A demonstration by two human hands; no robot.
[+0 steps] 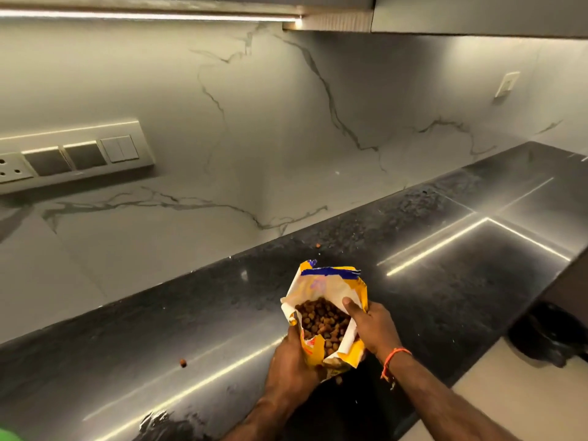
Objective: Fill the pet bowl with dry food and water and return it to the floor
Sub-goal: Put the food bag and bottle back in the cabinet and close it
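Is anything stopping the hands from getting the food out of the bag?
No. Both the left hand and right hand already hold the yellow bag, torn open, kibble uncovered. The bowl isn't visible.

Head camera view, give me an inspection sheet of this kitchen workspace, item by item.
Surface: dark polished countertop, reflecting the strip light.
Job's things: open yellow food bag with brown kibble inside, held over the counter; no pet bowl or water in view.
Clutter: stray kibble pieces on the counter, one at the left, one near the wall.
Grippers: left hand grips the bag's lower left side; right hand holds its right edge, thumb inside the opening.
Cables: nothing seen.
Surroundings: marble-look backsplash, switch and socket panel, under-cabinet light strip, dark object on the floor, unidentifiable.
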